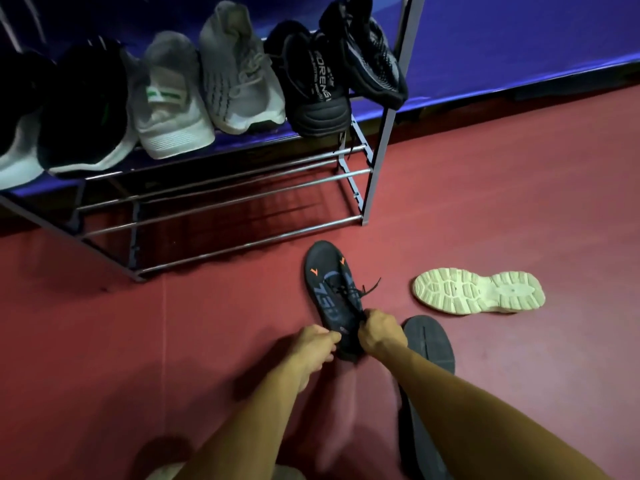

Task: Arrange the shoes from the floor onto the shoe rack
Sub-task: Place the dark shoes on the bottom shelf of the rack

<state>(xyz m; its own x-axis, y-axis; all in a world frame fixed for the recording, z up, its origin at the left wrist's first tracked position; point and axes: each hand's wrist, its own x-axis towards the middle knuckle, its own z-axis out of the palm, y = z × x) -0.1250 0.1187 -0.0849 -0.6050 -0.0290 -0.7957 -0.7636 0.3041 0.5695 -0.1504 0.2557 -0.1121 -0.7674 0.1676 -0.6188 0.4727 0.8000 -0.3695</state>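
The dark shoe (pixel 331 299) is black-navy on its upper, with a large blue "750" printed along one side, two small orange chevrons near the toe and black laces whose loose ends trail off to one side. It sits just in front of the shoe rack (pixel 225 199), near the rack's right front leg, toe pointing at the lowest bars and heel toward the person. Whether the toe rests on the floor (pixel 104 323) or hangs just above it cannot be told.

Both hands hold its heel end. The left hand (pixel 317 344) has its fingers curled and pinches the edge of the heel. The right hand (pixel 381 336) has its fingers curled round the collar just below the laces.

Farther from the rack than the held shoe, a second dark shoe (pixel 429 341) lies sole up on the floor, partly hidden behind the right forearm. A white shoe (pixel 478 291) also lies sole up, out beyond the rack's right end, its chunky tread facing the camera.

On the rack's upper shelf a row of shoes stands toes outward. From the right end: a black knit shoe (pixel 367 53) tilted against the rack's upright post, a black shoe with white lettering (pixel 311 84), a grey knit shoe (pixel 239 71), a white shoe with a green stripe (pixel 169 102), then black-and-white shoes (pixel 83 109), blurred. Behind the rack runs a blue wall (pixel 519 46).
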